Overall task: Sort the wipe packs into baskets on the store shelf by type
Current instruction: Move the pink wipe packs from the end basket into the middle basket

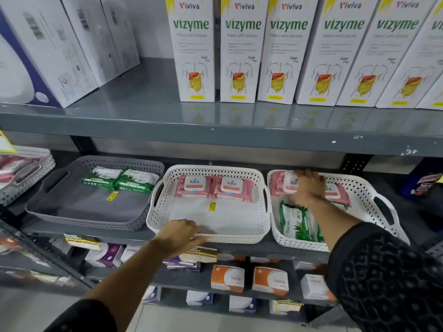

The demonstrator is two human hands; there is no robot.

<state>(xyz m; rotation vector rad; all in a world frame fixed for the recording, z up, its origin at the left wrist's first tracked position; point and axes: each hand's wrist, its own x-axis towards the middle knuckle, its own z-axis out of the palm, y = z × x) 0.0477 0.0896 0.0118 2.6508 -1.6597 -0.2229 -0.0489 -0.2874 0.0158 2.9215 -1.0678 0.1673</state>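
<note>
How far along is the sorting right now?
Done: two green packs in the grey basket, two pink packs in the middle white basket. In hand: right hand reaching onto pink packs in the mixed right basket. Left: its green packs.

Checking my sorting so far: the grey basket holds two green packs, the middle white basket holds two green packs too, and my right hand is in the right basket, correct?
Not quite. In the head view the middle white basket holds two pink packs, not green. The grey basket does hold two green packs, and the right hand is in the right basket.
</note>
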